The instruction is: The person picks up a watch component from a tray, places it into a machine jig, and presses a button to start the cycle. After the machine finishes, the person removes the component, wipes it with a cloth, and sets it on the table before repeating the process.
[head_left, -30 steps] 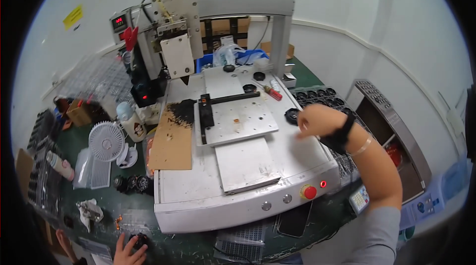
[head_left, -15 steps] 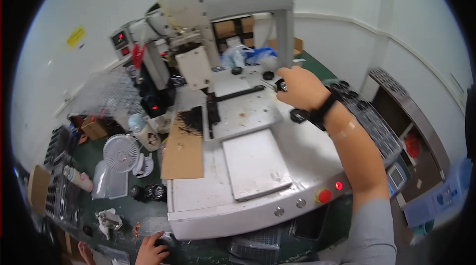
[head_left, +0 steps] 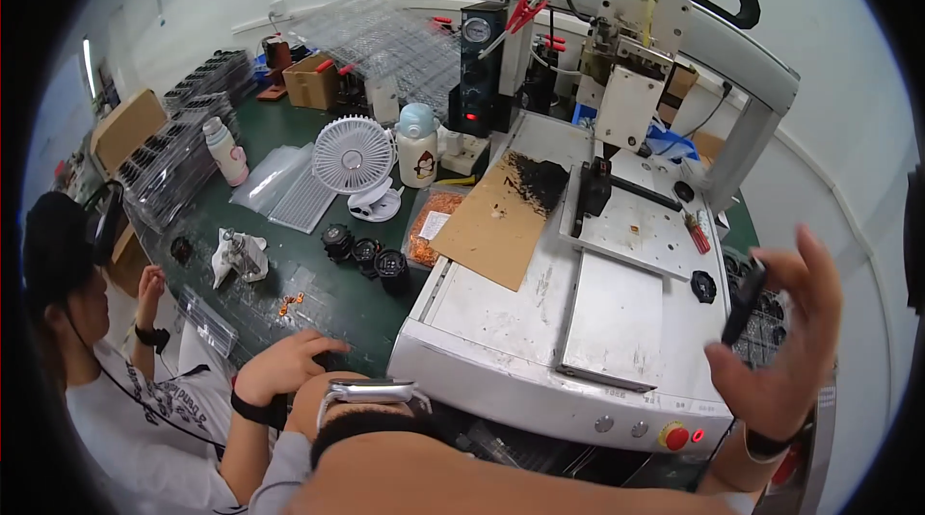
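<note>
My right hand (head_left: 785, 342) is raised over the front right of the white machine (head_left: 501, 366). Between its thumb and fingers is a thin black piece (head_left: 746, 303), seen nearly edge-on; its exact kind is unclear. My left hand (head_left: 310, 401) reaches across the lower edge to the left, past a watch (head_left: 371, 390) on its wrist. Its fingers are hidden behind the wrist and beside a co-worker's hand (head_left: 284, 366). On the machine's metal plate (head_left: 631, 240) stands a black part (head_left: 595, 187). A black round part (head_left: 703, 286) lies right of the plate.
Brown cardboard (head_left: 491, 231) with black residue lies on the machine's left. A white fan (head_left: 354, 157), a bottle (head_left: 417, 144) and black round parts (head_left: 364, 253) stand on the green table (head_left: 347, 317). A co-worker (head_left: 145, 409) sits at left. A red button (head_left: 674, 435) is on the machine front.
The view has swung left, so the machine sits further right. My right hand has drawn back from the rear of the plate toward the front right. My left forearm has come into view.
</note>
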Motion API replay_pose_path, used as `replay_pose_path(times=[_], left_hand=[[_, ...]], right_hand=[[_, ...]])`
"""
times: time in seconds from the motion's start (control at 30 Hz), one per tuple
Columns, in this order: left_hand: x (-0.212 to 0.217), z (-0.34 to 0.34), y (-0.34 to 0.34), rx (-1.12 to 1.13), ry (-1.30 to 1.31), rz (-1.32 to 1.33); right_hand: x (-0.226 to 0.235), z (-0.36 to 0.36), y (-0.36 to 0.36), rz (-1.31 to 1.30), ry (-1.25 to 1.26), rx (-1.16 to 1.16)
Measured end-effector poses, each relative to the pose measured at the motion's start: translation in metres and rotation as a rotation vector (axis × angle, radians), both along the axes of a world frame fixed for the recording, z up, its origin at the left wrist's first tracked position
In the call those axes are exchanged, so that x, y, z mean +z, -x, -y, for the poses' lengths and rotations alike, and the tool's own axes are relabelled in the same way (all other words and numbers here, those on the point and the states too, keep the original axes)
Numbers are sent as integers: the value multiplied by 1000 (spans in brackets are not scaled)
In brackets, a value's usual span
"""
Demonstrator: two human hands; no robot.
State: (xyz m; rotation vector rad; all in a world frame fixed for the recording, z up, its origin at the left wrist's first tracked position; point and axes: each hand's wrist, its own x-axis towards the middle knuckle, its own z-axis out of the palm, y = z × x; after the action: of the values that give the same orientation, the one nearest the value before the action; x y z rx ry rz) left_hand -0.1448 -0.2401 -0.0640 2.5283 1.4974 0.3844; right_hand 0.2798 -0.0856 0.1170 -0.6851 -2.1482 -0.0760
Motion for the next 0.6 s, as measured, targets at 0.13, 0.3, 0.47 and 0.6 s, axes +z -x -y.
replay_pose_path(times=[0.13, 0.3, 0.47, 0.6], left_hand=[[5, 3, -3, -14, 44, -20], [6, -12, -12, -26, 71, 15], [31, 0, -18, 14, 120, 90], [80, -23, -54, -258, 185, 319]], right_hand=[[7, -29, 22, -233, 471, 326], [-6, -81, 35, -601, 898, 591], [-52, -145, 25, -764, 1191, 528], [-83, -178, 4, -931, 1424, 502]])
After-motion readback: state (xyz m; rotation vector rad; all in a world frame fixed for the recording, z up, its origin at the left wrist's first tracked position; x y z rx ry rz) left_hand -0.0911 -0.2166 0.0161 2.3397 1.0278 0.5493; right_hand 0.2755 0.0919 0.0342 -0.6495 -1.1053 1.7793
